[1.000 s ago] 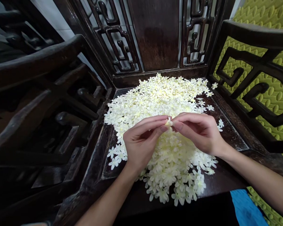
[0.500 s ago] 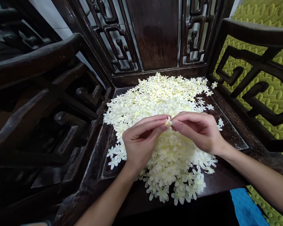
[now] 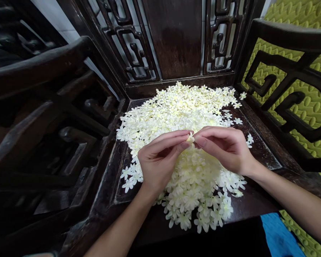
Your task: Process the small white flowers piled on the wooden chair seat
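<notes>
- The left hand and the right hand meet fingertip to fingertip above the heap, and both pinch one small cream flower between thumb and forefinger.
- That flower is lifted clear of the rest, just above the middle of the pile of flowers that covers most of the wooden chair seat.
- The pile runs from the chair back at 12 o'clock down to the front edge at 6 o'clock; a few loose flowers lie apart at 2 o'clock and at 8 o'clock.
- A carved armrest stands at 3 o'clock, with a green quilted surface behind it; a blue cloth shows at 5 o'clock.
- Risk, as I judge it: the flower is tiny and thin, so pulling from both sides could tear a petal or let it slip and drop back among the look-alikes, where it would be hard to find.
- The flowers at 6 o'clock lie right at the seat's front edge; a wrist or forearm brushing them could sweep some off.
- The strays at 2 o'clock sit close to the gap by the armrest and could slide through if nudged.
</notes>
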### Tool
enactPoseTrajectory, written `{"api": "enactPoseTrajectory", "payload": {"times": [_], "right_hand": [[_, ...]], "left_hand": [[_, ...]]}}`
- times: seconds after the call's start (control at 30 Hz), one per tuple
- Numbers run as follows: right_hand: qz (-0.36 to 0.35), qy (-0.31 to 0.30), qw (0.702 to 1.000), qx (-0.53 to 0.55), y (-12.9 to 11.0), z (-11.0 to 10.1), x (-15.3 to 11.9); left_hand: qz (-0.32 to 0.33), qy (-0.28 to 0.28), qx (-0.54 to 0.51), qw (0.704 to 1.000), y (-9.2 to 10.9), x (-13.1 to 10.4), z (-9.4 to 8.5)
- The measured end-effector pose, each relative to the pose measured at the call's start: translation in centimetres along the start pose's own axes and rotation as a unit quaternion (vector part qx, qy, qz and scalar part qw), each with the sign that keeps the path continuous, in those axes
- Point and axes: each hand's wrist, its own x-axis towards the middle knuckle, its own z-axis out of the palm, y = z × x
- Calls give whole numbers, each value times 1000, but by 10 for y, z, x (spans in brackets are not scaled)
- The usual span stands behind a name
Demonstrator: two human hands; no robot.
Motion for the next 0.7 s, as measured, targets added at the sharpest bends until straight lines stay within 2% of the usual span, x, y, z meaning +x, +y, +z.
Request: {"api": "enactPoseTrajectory", "payload": {"times": [0.43,0.7], "right_hand": [[-9,15,999,-32,1,2,0],[-21,20,998,-60,7,3,-1]], "left_hand": [[8,-1,1,1000,0,0,0],[-32,-19,-51,998,-3,0,1]]}}
